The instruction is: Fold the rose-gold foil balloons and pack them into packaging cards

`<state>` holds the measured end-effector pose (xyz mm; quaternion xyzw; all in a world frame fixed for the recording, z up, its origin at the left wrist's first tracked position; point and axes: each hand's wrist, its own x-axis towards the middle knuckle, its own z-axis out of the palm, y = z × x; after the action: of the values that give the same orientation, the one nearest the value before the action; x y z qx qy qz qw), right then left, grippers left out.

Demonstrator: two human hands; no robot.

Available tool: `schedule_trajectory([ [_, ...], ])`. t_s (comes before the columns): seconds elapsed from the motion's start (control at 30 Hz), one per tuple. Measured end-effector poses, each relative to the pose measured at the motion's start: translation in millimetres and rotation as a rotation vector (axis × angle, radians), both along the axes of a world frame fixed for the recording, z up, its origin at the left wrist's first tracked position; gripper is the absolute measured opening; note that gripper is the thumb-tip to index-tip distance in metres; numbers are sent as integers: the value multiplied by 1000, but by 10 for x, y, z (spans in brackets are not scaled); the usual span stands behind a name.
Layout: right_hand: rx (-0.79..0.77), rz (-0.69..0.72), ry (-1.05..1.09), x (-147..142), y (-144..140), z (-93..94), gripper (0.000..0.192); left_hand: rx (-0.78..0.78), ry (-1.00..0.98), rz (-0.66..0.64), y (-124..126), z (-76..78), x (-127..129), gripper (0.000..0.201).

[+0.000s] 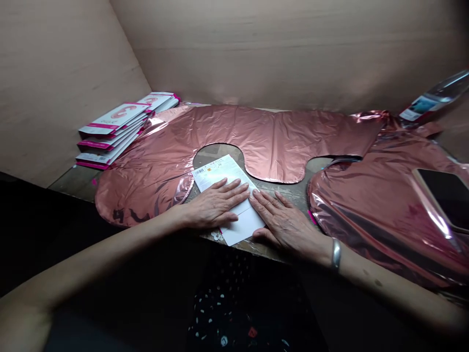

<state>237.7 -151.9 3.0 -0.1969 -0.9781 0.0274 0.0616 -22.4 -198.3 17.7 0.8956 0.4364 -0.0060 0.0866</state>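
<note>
from the head view, my left hand (pixel 216 205) and my right hand (pixel 284 222) both lie flat and unclenched, palms down, on the white card (pixel 229 181), which sits at the near edge of the table (pixel 73 182) right under me, in the curved gap of the pink foil balloon (pixel 271 142). its long axis runs from far-left to near-right, so my left fingers cover its middle while my right fingertips touch its right edge; neither hand grips it, and the left is nearer its centre. a stack of packets (pixel 117 132) lies well apart, far left.
</note>
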Motion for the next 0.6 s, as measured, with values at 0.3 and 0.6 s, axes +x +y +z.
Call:
schedule_trajectory([
  [0.3, 103, -44, 3, -116, -65, 173, 57, 88, -128, 17, -785, -25, -150, 83],
  [0.6, -103, -230, 77, -536, -221, 280, 17, 211, -271, 84, -812, -96, -58, 75],
])
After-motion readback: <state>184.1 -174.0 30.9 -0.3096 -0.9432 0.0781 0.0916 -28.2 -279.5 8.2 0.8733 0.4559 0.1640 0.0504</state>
